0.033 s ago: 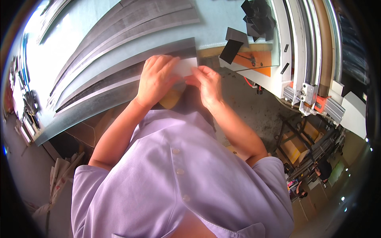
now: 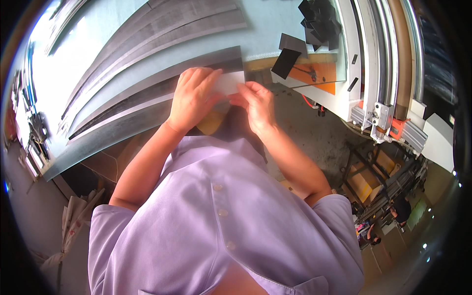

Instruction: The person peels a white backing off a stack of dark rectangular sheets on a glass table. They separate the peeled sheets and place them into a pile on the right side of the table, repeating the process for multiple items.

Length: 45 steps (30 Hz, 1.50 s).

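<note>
A long flat strip with a white end (image 2: 231, 82) lies along the near edge of the glass-like table (image 2: 115, 141). My left hand (image 2: 194, 96) rests over it, with curled fingers and its thumb toward the white end. My right hand (image 2: 256, 103) pinches the lower right corner of that end between thumb and fingers. Just beyond my hands lies a dark grey strip (image 2: 223, 56), roughly parallel to the near edge. The undersides of my fingers are hidden.
Several long grey strips (image 2: 172, 29) lie farther back. Black rectangular pieces (image 2: 286, 63) sit at the right, by a loose pile (image 2: 322, 24). A white metal rail with a carriage (image 2: 381, 118) runs along the right side. People (image 2: 400, 210) are in the far lower right.
</note>
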Each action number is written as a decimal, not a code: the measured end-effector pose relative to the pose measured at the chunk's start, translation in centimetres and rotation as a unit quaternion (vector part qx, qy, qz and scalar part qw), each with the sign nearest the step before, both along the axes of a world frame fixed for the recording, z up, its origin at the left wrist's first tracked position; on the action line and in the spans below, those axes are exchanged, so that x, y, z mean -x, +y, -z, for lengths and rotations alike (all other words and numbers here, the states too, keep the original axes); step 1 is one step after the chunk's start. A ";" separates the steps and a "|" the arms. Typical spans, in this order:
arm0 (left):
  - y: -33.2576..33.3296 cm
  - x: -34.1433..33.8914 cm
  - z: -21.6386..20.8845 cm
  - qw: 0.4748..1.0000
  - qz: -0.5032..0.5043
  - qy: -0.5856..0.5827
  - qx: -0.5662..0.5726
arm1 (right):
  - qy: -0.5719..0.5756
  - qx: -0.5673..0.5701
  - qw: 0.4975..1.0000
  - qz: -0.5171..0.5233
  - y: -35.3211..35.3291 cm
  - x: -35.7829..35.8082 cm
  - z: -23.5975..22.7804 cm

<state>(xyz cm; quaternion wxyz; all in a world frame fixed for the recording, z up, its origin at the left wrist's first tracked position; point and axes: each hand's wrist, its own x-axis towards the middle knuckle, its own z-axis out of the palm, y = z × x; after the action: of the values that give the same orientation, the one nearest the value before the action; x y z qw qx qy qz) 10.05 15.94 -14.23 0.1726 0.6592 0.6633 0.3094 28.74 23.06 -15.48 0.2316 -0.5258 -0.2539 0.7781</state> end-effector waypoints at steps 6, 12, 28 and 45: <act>0.4 0.0 0.7 1.000 0.004 -0.007 0.011 | 0.016 0.021 1.000 0.013 0.1 -0.2 0.7; 1.3 0.4 1.4 0.998 -0.031 0.043 0.032 | -0.176 -0.246 0.952 -0.045 0.7 -0.7 0.8; 2.7 -1.2 3.3 0.996 -0.057 0.044 0.060 | -0.255 -0.614 0.735 -0.133 2.8 -3.2 4.4; 2.9 -1.5 3.3 0.993 -0.059 0.065 0.080 | -0.219 -0.642 0.719 -0.155 2.2 -2.9 4.6</act>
<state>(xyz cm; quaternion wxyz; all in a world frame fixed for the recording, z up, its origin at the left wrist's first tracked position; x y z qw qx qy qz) 11.53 18.81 -17.49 0.1631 0.6220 0.7333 0.2211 31.65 25.27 -20.04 0.3277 -0.3600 -0.8138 0.3173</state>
